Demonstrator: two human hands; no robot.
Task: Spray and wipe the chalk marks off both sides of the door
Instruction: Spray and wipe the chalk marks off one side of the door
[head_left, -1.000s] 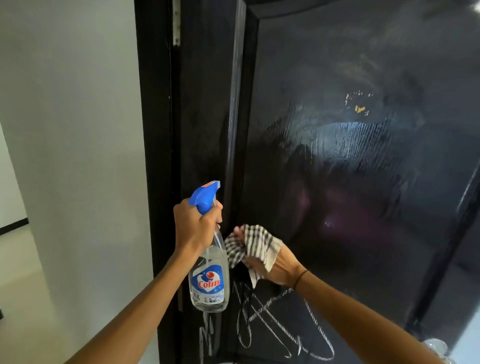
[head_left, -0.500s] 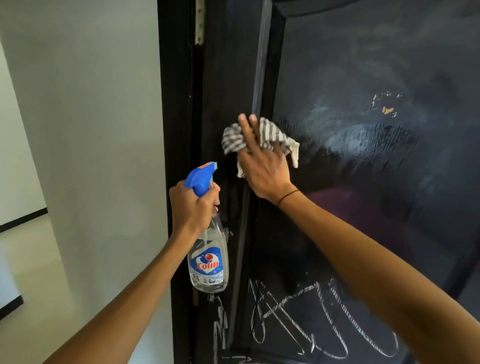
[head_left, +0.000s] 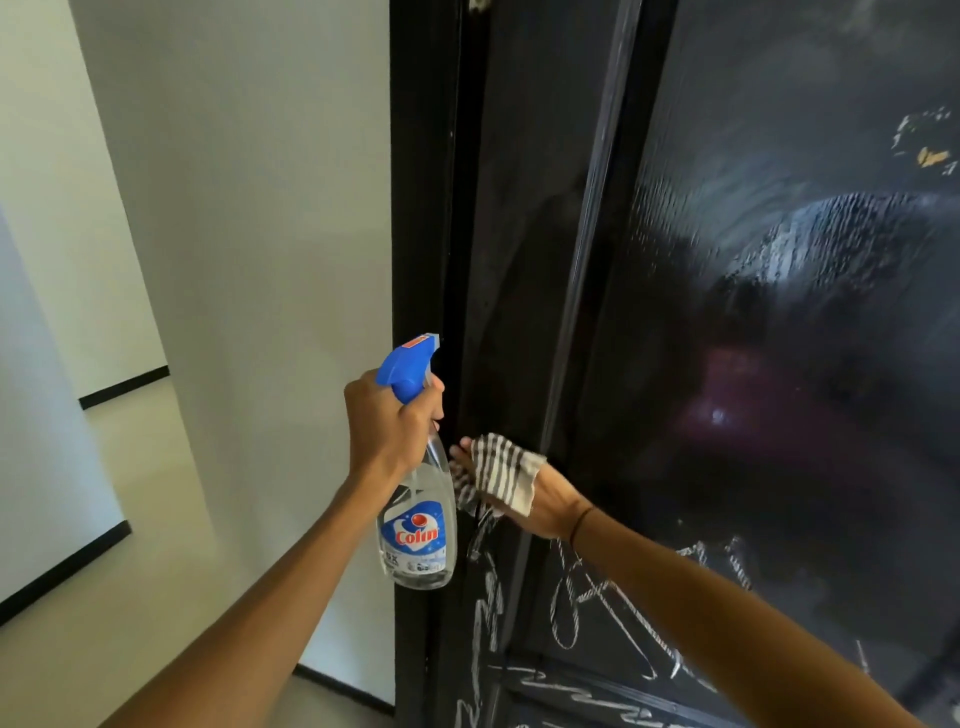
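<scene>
A: Item one, left hand (head_left: 387, 426). We log it wrapped tight around the neck of the Colin spray bottle (head_left: 418, 525), a clear bottle with a blue trigger head and a blue label, held upright just beside the door's hinge edge.

B: Item two, right hand (head_left: 524, 496). We record it pressing a striped cloth (head_left: 498, 467) flat against the black door (head_left: 779, 364); the fingers are closed over the cloth, part of which folds back over the knuckles. A thin dark band circles that wrist.

A: Position of cloth: low on the door's left stile, touching it, just right of the bottle.

B: Item three, chalk marks (head_left: 592, 613). We list white scribbles and zigzags below the cloth, running down the stile and across the lower panel to the bottom of the view.

A: Item four, upper panel. We note wet, streaky smears across it, with a small patch of pale flecks (head_left: 927, 140) near the top right.

B: Item five, pale wall (head_left: 249, 208) left of the door frame, black skirting along the floor.
</scene>
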